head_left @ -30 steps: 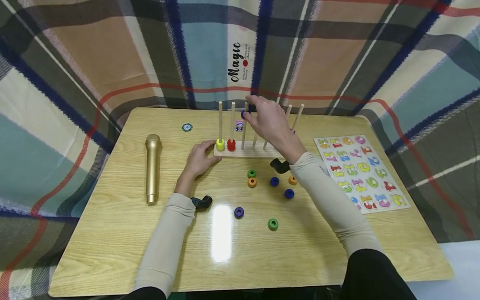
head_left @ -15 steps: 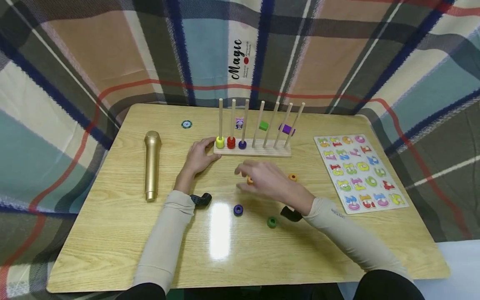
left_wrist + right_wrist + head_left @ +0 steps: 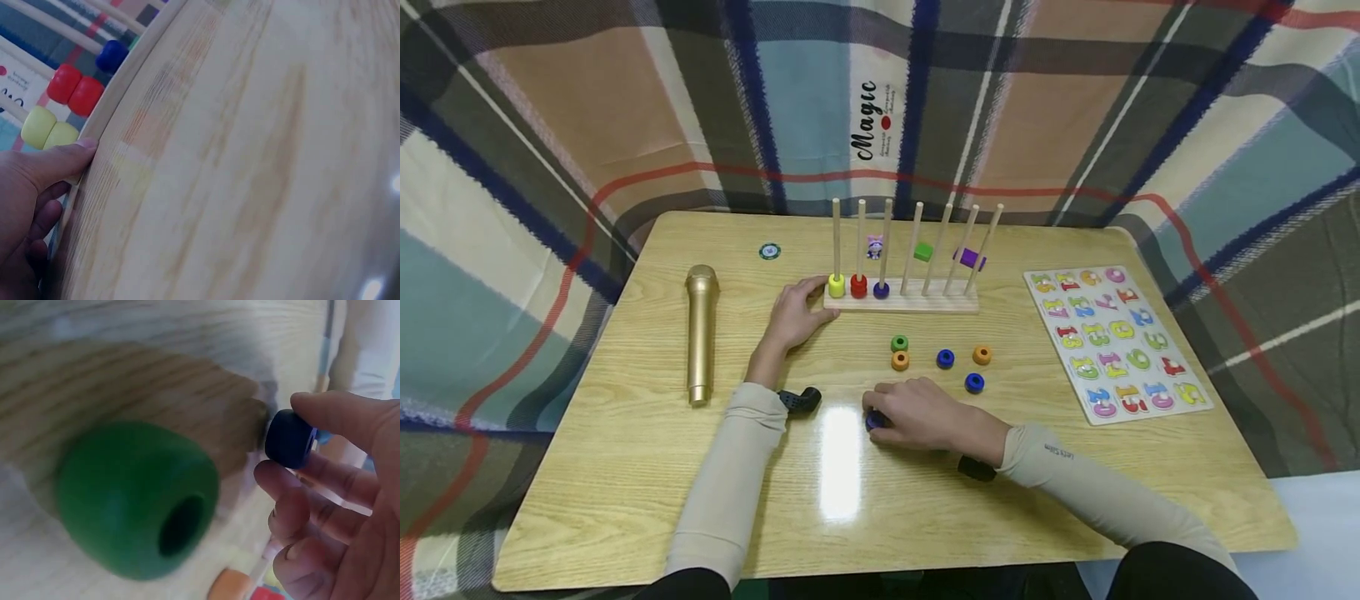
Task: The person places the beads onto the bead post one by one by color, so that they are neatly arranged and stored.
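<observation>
A wooden peg rack (image 3: 925, 305) with several upright pegs stands at the back middle. Its three leftmost pegs carry two yellow beads (image 3: 50, 128), two red beads (image 3: 76, 89) and one dark blue bead (image 3: 881, 290). My left hand (image 3: 793, 317) grips the rack's left end, thumb at the front edge, fingers curled behind. Nearer the front, my right hand (image 3: 921, 417) pinches another dark blue bead (image 3: 290, 439) between thumb and fingers, at the table surface. A green bead (image 3: 137, 500) lies close to this hand; in the head view the hand hides it.
Right of the middle lie a green bead (image 3: 898, 342), orange beads (image 3: 982, 355) and blue beads (image 3: 945, 359). A gold microphone (image 3: 702, 337) lies left, a number sticker sheet (image 3: 1116, 342) right. Behind the rack are a green block (image 3: 923, 251), a purple block (image 3: 970, 257) and a small figure (image 3: 875, 247).
My right hand has left the third peg, where a dark blue bead now sits, and come down toward the front to pinch another dark blue bead. The left hand has stayed on the rack.
</observation>
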A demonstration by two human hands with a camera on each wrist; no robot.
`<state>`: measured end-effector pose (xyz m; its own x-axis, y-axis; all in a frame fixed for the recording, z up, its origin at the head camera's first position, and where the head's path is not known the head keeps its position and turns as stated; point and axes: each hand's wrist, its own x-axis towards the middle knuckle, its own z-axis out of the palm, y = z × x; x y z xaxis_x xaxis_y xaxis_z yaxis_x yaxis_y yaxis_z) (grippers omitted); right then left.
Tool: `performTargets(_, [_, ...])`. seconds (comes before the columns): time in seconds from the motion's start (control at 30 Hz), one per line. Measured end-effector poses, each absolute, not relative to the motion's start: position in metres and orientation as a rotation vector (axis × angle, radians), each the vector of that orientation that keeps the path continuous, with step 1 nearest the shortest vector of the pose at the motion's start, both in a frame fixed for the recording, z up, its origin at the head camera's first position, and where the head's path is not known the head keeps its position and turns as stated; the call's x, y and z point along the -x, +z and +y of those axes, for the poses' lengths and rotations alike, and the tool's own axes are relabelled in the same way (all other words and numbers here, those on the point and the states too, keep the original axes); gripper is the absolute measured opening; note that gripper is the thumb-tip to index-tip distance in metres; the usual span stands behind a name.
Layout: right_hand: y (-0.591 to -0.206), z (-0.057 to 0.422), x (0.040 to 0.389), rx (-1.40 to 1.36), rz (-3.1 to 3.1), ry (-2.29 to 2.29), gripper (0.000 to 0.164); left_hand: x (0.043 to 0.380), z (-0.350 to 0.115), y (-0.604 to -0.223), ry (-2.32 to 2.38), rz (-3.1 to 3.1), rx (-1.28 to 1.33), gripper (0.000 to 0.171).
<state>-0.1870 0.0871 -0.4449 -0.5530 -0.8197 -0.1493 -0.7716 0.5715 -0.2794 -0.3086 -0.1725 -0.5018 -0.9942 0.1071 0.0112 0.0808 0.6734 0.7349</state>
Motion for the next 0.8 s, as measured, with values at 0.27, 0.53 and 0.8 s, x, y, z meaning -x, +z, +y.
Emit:
performTargets(0.27, [-0.418,0.093,0.205,1.334,2.649,-0.408,0.033,0.308,-0.173,-0.503,1.255,2.845,-0.168,0.071])
performTargets(0.53, [-0.355,0.097,0.255,1.184,3.002,-0.849,0.034,0.308,-0.174,-0.498,1.235,2.852,-0.176,0.072])
performTargets(0.8, [-0.327,0.087,0.307,1.02,3.242,-1.064,0.033,0.308,-0.173,-0.502,1.242,2.847,-0.175,0.071])
